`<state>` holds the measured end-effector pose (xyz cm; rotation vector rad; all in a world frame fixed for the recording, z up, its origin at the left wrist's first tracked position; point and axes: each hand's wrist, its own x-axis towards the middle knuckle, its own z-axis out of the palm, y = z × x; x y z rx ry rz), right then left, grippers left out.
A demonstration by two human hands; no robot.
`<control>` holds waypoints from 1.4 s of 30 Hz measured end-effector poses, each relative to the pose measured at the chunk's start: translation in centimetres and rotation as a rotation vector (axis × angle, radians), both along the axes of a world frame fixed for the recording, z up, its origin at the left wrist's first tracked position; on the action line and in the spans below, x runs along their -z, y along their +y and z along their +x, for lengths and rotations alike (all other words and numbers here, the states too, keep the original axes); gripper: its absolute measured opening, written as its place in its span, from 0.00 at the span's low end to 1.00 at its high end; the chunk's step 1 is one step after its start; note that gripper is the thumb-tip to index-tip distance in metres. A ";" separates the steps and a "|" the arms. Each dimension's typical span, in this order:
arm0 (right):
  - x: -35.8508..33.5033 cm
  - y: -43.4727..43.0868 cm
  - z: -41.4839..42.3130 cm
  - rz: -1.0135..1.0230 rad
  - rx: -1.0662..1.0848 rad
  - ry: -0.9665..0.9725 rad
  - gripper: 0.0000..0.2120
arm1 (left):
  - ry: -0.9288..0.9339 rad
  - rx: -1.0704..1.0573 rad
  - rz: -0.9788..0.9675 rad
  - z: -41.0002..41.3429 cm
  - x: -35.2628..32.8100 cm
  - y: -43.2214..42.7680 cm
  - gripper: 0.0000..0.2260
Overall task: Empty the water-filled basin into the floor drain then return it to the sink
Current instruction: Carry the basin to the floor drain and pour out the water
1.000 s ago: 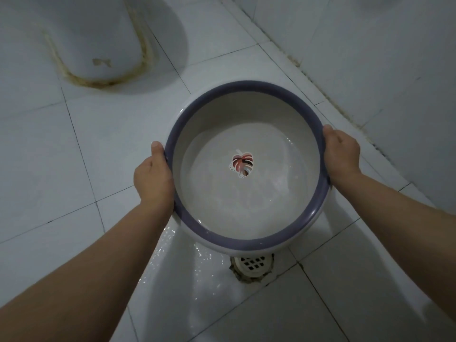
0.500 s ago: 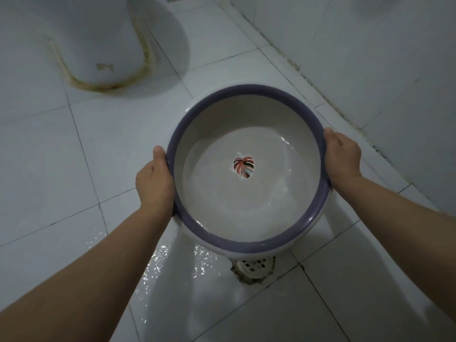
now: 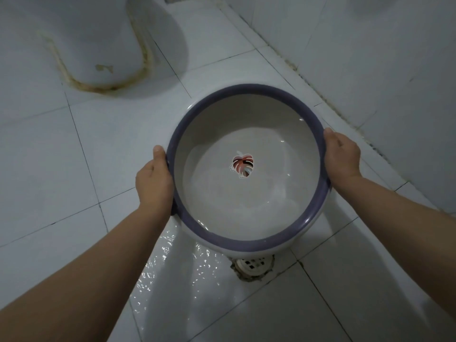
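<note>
- The tiled floor [image 3: 74,169] is filling most of the frame, with a wet, glinting patch [image 3: 172,262] lying at lower centre, just left of the floor drain.
- The toilet base [image 3: 98,45] is standing at the upper left, ringed by a stained yellowish seam.
- The basin [image 3: 246,244], white with a purple rim, is sitting at the centre of the frame, held above the floor; shallow water is pooling inside over a leaf sticker [image 3: 243,166] on its bottom.
- The left hand [image 3: 154,180] is gripping the basin's left rim, thumb lying on top, fingers hidden beneath.
- The right hand [image 3: 341,155] is clasping the right rim the same way, fingers wrapped out of sight.
- The floor drain [image 3: 253,265] is showing just below the basin's near edge, partly covered by it.
</note>
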<state>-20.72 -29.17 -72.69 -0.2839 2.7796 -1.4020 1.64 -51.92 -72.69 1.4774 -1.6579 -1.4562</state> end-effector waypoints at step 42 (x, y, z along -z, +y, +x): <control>-0.8 1.1 0.5 -0.018 -0.055 -0.039 0.20 | -0.026 0.073 -0.014 0.9 -0.7 0.3 0.23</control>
